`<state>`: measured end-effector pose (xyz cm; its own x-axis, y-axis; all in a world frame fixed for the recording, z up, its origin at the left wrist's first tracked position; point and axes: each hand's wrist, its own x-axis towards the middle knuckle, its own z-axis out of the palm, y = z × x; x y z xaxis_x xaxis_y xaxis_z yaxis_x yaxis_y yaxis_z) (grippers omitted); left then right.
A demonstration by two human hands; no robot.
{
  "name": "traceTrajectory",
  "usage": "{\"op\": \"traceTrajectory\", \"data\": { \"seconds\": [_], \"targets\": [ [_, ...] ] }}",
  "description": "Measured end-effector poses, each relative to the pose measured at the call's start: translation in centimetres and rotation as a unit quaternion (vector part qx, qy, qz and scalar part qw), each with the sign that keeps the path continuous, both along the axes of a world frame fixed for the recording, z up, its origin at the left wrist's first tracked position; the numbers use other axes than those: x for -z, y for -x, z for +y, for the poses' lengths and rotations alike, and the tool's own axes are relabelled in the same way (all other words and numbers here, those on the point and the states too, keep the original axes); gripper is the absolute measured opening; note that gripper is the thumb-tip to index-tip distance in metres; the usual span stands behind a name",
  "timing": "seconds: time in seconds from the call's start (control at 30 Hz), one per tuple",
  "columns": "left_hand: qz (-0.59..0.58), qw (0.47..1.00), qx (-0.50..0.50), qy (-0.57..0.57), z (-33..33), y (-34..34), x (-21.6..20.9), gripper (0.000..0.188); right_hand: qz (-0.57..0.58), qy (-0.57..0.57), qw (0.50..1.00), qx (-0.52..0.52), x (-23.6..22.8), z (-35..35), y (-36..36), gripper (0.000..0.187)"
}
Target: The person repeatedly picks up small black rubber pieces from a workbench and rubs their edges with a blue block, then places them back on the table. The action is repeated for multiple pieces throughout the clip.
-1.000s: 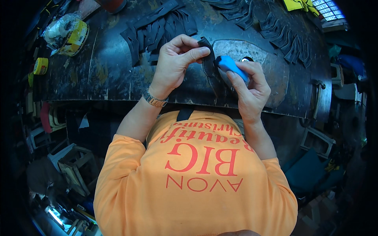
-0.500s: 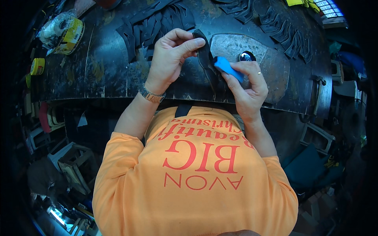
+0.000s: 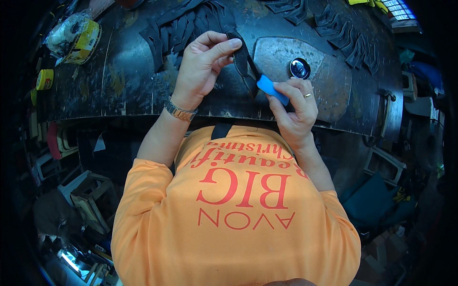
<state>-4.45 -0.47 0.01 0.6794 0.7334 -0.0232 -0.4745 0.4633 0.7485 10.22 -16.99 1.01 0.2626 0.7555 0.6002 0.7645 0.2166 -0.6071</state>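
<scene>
My left hand [image 3: 200,69] pinches the upper end of a narrow black strip [image 3: 242,59], which looks like leather and hangs down over the near part of the workbench. In the fingers of my right hand [image 3: 296,107] is a small blue block [image 3: 272,90], apparently foam, with a dark end. That end points at the strip's lower part; whether the two touch, I cannot tell. Just beyond my right fingers stands a small round container [image 3: 300,68] with shiny dark contents, on a grey flat slab [image 3: 274,50].
Black strips lie in a heap [image 3: 181,31] beyond my left hand and in a row [image 3: 350,43] at the far right. A yellow tub [image 3: 86,42] with clear plastic and a smaller yellow tin [image 3: 45,79] stand on the dark workbench [image 3: 133,90] at left.
The blue block has shifted slightly down and left, and the strip now hangs farther left. My left hand has moved a little left and up. More of the round container shows.
</scene>
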Motion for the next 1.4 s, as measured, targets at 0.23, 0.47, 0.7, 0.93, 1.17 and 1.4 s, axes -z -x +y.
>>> {"op": "traceTrajectory", "data": {
  "seconds": [0.23, 0.47, 0.7, 0.93, 1.17, 1.4],
  "targets": [
    [0.013, 1.000, -0.004, 0.007, -0.1, 0.1, 0.2, 0.014, -0.030, 0.012, 0.999, 0.006, -0.1, 0.1, 0.0, 0.027],
    [-0.051, 0.995, -0.065, 0.059, -0.2, 0.1, 0.0, 0.014, 0.431, 0.011, 0.902, -0.008, -0.4, 0.0, -0.1, 0.020],
    [-0.129, 0.990, -0.060, 0.016, -1.9, 0.2, -0.2, 0.017, 0.722, 0.012, 0.688, -0.073, -1.4, 0.8, -1.9, 0.024],
    [-0.091, 0.987, 0.021, -0.131, -2.5, 1.0, -0.5, 0.026, 0.726, -0.001, 0.678, -0.120, -1.3, 1.3, -2.7, 0.023],
    [0.168, 0.923, 0.151, -0.311, 1.4, 1.1, -1.6, 0.016, 0.615, 0.060, 0.765, -0.180, -2.5, 1.6, -3.8, 0.023],
    [0.112, 0.927, 0.352, -0.072, 0.6, -1.2, -1.7, 0.019, 0.576, 0.098, 0.780, -0.223, -2.7, 2.6, -3.0, 0.024]
  ]
}}
